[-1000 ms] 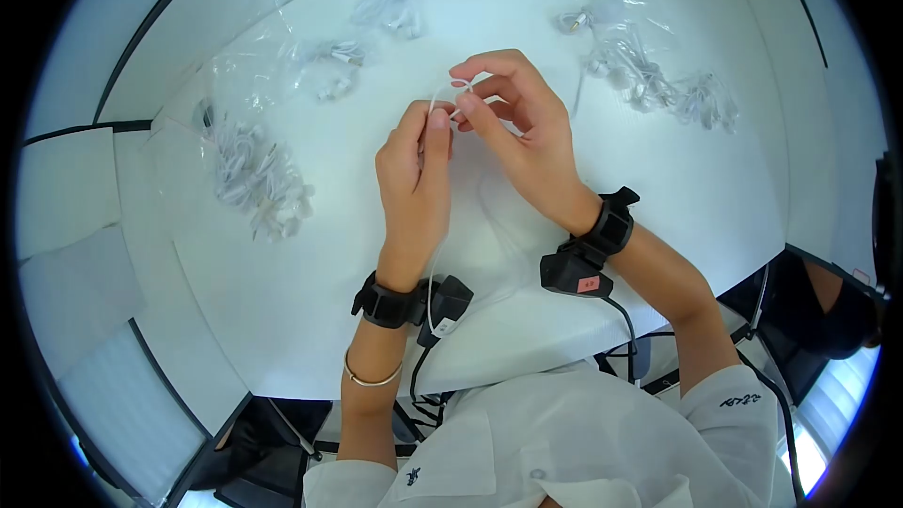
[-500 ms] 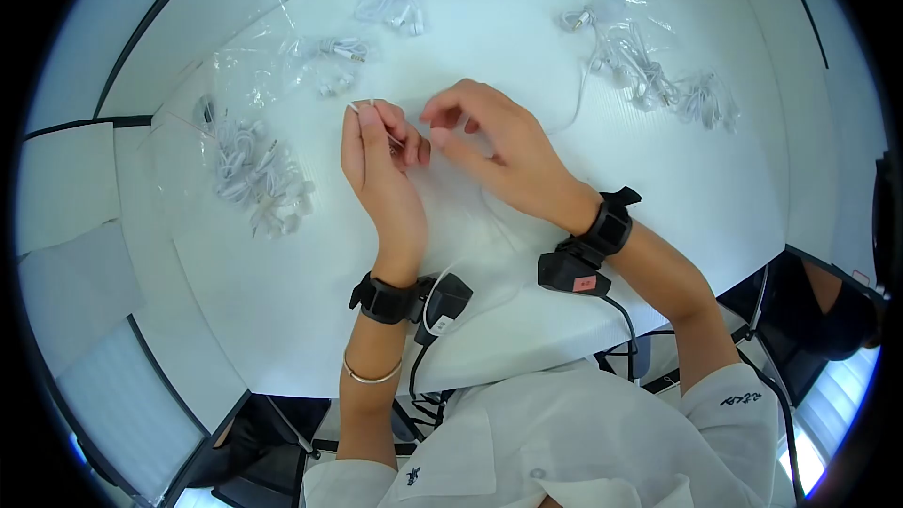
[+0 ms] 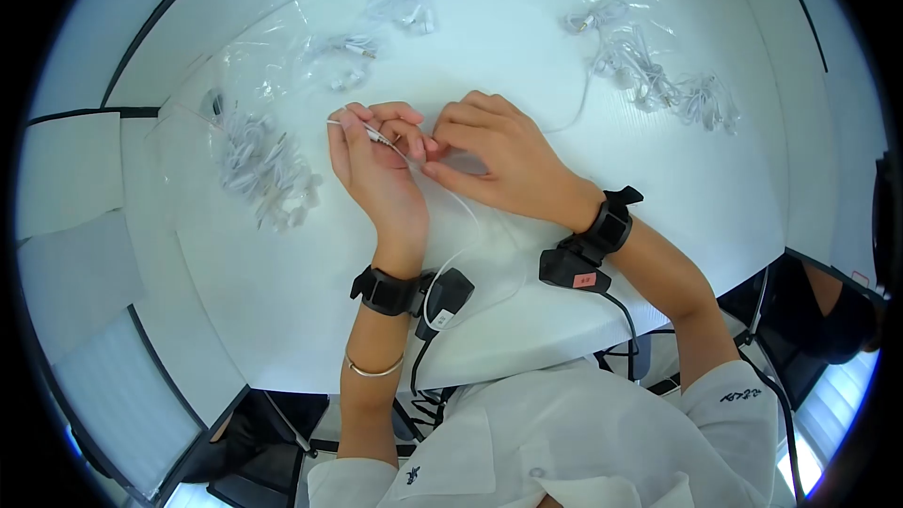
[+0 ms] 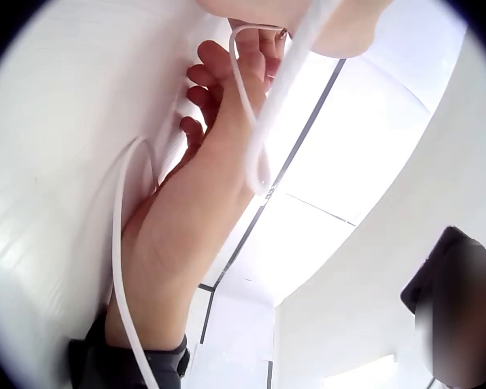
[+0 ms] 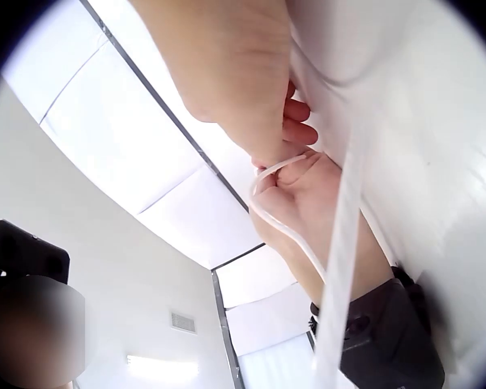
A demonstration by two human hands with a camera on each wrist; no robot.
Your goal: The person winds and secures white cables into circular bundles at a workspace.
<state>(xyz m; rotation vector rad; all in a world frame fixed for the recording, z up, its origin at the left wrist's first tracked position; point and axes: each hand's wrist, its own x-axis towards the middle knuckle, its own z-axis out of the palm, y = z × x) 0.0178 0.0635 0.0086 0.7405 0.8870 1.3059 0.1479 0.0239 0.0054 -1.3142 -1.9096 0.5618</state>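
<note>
My left hand [image 3: 381, 174] is palm up, its thumb and index finger pinching a thin white cable near its metal-ringed plug part [image 3: 378, 135]. Close beside it, at the left fingers, my right hand [image 3: 508, 162] has curled fingers, with thumb and fingertips at the same cable; the exact contact is partly hidden. From between the hands the white cable [image 3: 477, 226] hangs in a loop down to the left wrist device. In the left wrist view the cable [image 4: 119, 243] arcs past the right hand [image 4: 186, 203]; in the right wrist view it [image 5: 287, 229] curves across the left palm [image 5: 312, 203].
Bundled white earphone cables [image 3: 259, 165] lie at the left of the white table [image 3: 282, 320]. More bundles lie at the back [image 3: 414, 14] and at the right [image 3: 649, 80], with clear plastic bags around them. One loose cable strand [image 3: 585, 99] runs from the right group toward the hands.
The hands have moved down and left from their raised position. They parted briefly, then the right came back beside the left, which has turned palm up; the cable's plug part now shows.
</note>
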